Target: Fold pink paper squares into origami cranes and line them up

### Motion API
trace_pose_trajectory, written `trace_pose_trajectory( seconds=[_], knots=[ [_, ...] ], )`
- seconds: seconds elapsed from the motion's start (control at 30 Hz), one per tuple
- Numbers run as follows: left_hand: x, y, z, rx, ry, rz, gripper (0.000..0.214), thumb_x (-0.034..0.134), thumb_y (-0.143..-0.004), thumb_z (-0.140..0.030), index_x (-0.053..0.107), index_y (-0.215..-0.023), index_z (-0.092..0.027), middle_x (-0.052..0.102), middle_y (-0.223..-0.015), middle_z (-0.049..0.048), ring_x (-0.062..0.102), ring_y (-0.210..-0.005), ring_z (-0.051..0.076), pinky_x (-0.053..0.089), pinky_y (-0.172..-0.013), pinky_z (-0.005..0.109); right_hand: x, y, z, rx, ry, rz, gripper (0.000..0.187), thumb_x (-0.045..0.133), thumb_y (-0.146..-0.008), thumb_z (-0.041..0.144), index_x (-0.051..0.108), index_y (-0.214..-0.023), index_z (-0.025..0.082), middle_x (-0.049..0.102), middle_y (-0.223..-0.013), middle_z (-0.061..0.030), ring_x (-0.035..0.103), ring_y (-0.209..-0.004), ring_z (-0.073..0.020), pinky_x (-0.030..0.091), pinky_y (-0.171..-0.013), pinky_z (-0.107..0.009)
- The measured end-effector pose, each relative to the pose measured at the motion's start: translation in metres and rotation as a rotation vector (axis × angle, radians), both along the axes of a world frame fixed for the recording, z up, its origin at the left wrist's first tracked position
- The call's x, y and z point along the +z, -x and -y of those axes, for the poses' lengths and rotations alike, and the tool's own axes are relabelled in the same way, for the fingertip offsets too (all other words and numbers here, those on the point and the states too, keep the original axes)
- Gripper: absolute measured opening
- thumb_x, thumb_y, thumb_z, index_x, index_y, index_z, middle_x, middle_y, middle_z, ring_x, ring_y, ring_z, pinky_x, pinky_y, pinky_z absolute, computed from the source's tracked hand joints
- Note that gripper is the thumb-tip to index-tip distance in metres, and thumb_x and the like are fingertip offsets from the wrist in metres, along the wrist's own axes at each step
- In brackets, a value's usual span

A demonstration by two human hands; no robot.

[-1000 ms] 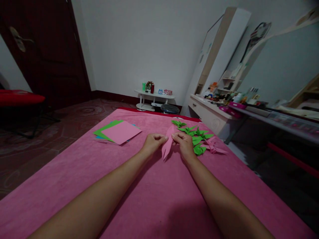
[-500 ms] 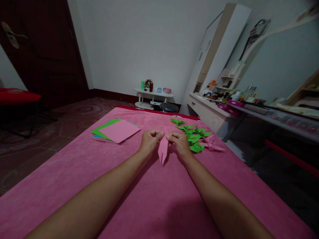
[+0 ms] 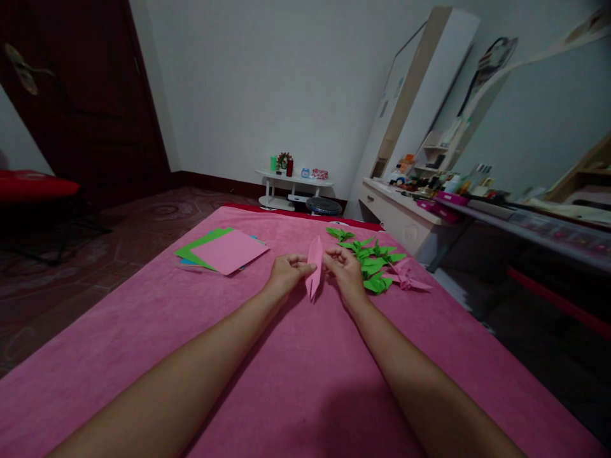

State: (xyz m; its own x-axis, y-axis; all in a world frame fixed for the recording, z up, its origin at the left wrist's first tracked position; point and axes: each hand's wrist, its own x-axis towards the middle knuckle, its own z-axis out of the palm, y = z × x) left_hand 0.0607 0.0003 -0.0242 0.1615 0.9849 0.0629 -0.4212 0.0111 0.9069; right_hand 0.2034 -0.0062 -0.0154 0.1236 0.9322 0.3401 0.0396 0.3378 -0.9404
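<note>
Two hands hold one folded pink paper between them, just above the pink blanket. The left hand fingers pinch its middle from one side. The right hand fingers pinch it from the other side. The paper stands almost upright, pointy at both ends. Green folded papers lie just beside the right hand. Flat paper sheets lie off to the left.

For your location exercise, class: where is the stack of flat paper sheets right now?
In the head view the stack of paper sheets lies flat on the pink cloth, left of the left hand, which holds the folded pink paper.
</note>
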Motion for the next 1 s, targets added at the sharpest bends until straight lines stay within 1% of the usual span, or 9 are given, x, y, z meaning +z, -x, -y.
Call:
trace_pose_trajectory(
  seconds=[0.07, 0.17, 0.27, 0.4, 0.53, 0.7, 0.83, 1.0],
  knots=[
    [0.0004, 0.0015, -0.0002, 0.020, -0.003, -0.012, 0.035, 0.082, -0.047, -0.023, 0.065, -0.074, -0.008, 0.067, -0.065, 0.0078, 0.060, -0.053, 0.014, 0.044, -0.056, 0.026, -0.0011, 0.0001, -0.0005, -0.015, -0.022, 0.005, 0.030, 0.068, -0.065, 0.039, 0.056, -0.085, 0.019, 0.059, -0.071, 0.0016, 0.051, -0.052, -0.0097, 0.040, -0.046, -0.021],
    [0.0017, 0.0023, 0.0011, 0.017, -0.020, -0.020, 0.033, 0.081, -0.049, -0.023, 0.065, -0.074, -0.008, 0.066, -0.063, 0.0066, 0.058, -0.052, 0.013, 0.043, -0.055, 0.025, -0.0023, -0.0007, -0.0022, 0.007, -0.037, 0.024, 0.027, 0.069, -0.063, 0.035, 0.059, -0.080, 0.017, 0.060, -0.074, -0.0007, 0.053, -0.057, -0.0109, 0.042, -0.050, -0.022],
    [0.0033, 0.0019, 0.0022, 0.026, -0.029, -0.034, 0.033, 0.081, -0.048, -0.023, 0.065, -0.073, -0.009, 0.066, -0.062, 0.0058, 0.057, -0.051, 0.012, 0.042, -0.054, 0.025, -0.0021, 0.0000, -0.0030, 0.015, -0.028, 0.017, 0.026, 0.070, -0.061, 0.034, 0.060, -0.078, 0.016, 0.060, -0.072, -0.0008, 0.052, -0.057, -0.0109, 0.042, -0.050, -0.022],
    [0.0039, 0.0015, 0.0014, 0.087, -0.051, -0.062, 0.033, 0.082, -0.045, -0.023, 0.064, -0.070, -0.009, 0.062, -0.057, 0.0022, 0.053, -0.049, 0.010, 0.039, -0.052, 0.023, -0.0006, 0.0022, -0.0027, 0.006, -0.014, -0.030, 0.028, 0.074, -0.057, 0.032, 0.059, -0.076, 0.016, 0.060, -0.068, 0.0008, 0.051, -0.055, -0.0101, 0.041, -0.051, -0.023],
    [0.0005, 0.0015, -0.0020, 0.103, -0.099, -0.072, 0.032, 0.081, -0.044, -0.023, 0.064, -0.068, -0.010, 0.061, -0.056, 0.0006, 0.053, -0.050, 0.010, 0.039, -0.053, 0.022, -0.0013, 0.0029, -0.0037, 0.003, -0.020, -0.061, 0.030, 0.076, -0.055, 0.029, 0.059, -0.077, 0.016, 0.060, -0.069, 0.0009, 0.053, -0.056, -0.0103, 0.042, -0.055, -0.023],
    [-0.0046, 0.0005, -0.0064, 0.122, -0.143, -0.074, 0.031, 0.081, -0.045, -0.023, 0.065, -0.069, -0.011, 0.062, -0.059, 0.0005, 0.054, -0.052, 0.010, 0.039, -0.054, 0.022, -0.0013, 0.0054, -0.0030, -0.022, -0.038, -0.069, 0.029, 0.075, -0.056, 0.027, 0.058, -0.077, 0.015, 0.059, -0.068, 0.0010, 0.052, -0.056, -0.0099, 0.042, -0.054, -0.023],
    [-0.0018, 0.0006, -0.0044, 0.074, -0.132, -0.053, 0.032, 0.082, -0.044, -0.023, 0.064, -0.068, -0.010, 0.063, -0.059, 0.0016, 0.055, -0.053, 0.011, 0.040, -0.056, 0.024, 0.0033, 0.0064, -0.0012, -0.022, -0.091, -0.019, 0.024, 0.073, -0.056, 0.023, 0.059, -0.074, 0.016, 0.057, -0.066, 0.0020, 0.051, -0.058, -0.0110, 0.042, -0.055, -0.023],
    [0.0039, 0.0030, 0.0011, -0.054, -0.096, -0.032, 0.033, 0.082, -0.046, -0.022, 0.067, -0.072, -0.008, 0.067, -0.067, 0.0065, 0.058, -0.056, 0.012, 0.043, -0.060, 0.026, 0.0069, -0.0002, -0.0031, 0.009, -0.154, 0.114, 0.013, 0.069, -0.059, 0.021, 0.064, -0.070, 0.016, 0.055, -0.061, 0.0036, 0.046, -0.054, -0.0098, 0.037, -0.052, -0.022]
  ],
)
